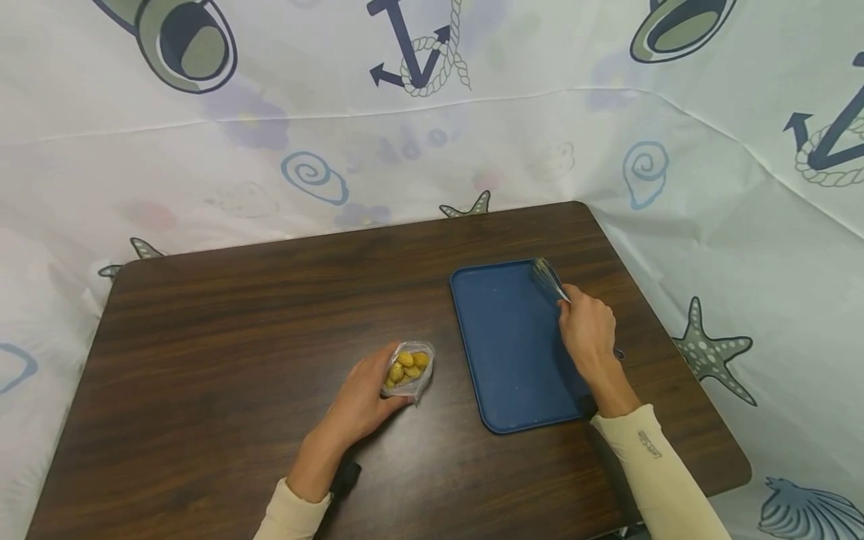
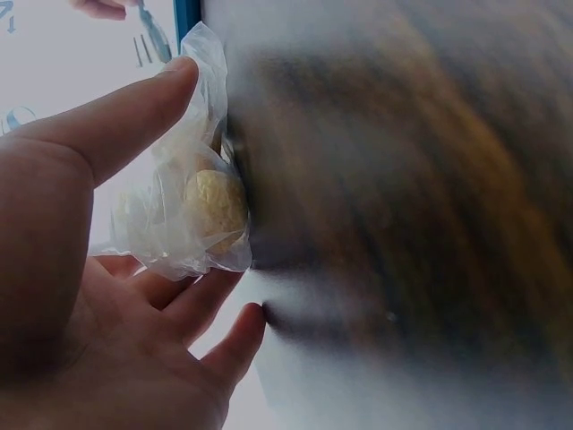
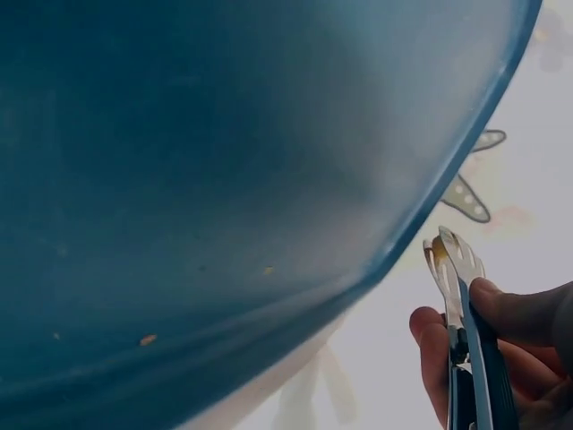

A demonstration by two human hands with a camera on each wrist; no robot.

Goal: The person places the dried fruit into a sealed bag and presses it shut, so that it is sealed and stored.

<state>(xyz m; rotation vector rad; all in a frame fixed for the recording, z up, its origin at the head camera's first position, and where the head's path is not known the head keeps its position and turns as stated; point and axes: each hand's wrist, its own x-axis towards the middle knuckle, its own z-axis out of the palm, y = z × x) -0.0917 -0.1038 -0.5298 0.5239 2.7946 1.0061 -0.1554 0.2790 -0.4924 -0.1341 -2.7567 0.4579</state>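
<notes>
A clear plastic bag (image 1: 423, 385) stands mouth-up on the table, with several yellow oval lumps (image 1: 407, 368) inside. My left hand (image 1: 364, 394) holds the bag from its left side, thumb on one side and fingers on the other; through the plastic in the left wrist view a lump (image 2: 216, 206) looks rough and tan. Over the right edge of a blue tray (image 1: 509, 345), my right hand (image 1: 589, 328) grips a pair of tongs (image 1: 550, 281) with slotted metal ends and dark blue handles. Between the tong tips shows a small yellow-brown piece (image 3: 439, 248).
Small crumbs (image 3: 148, 339) lie on the tray's surface. The tray sits on the right part of a dark wood-grain table (image 1: 236, 337). A white patterned sheet (image 1: 378, 165) hangs behind the table and along its right side.
</notes>
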